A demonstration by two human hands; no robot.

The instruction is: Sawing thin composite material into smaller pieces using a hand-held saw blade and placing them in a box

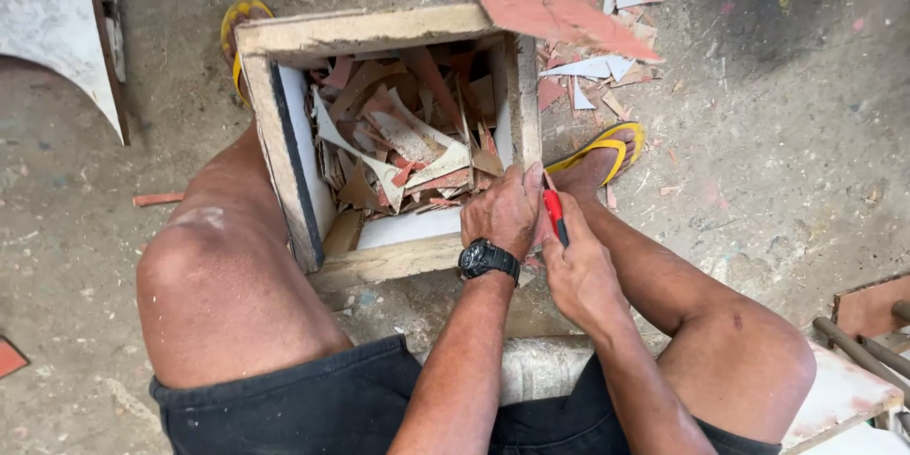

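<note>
Gripping box (284, 147) rim at near right corner w/ L hand (502, 213), closed; R hand (578, 275) closed on red tool (555, 215).

The square rough-sawn wooden box (379, 33) looks matt and dusty. Inside it, the terracotta-red and white broken tile shards (403, 137) look chalky. Beside the box, the red-handled tool (555, 213) looks glossy plastic; the grey concrete floor (777, 133) looks rough.
</note>
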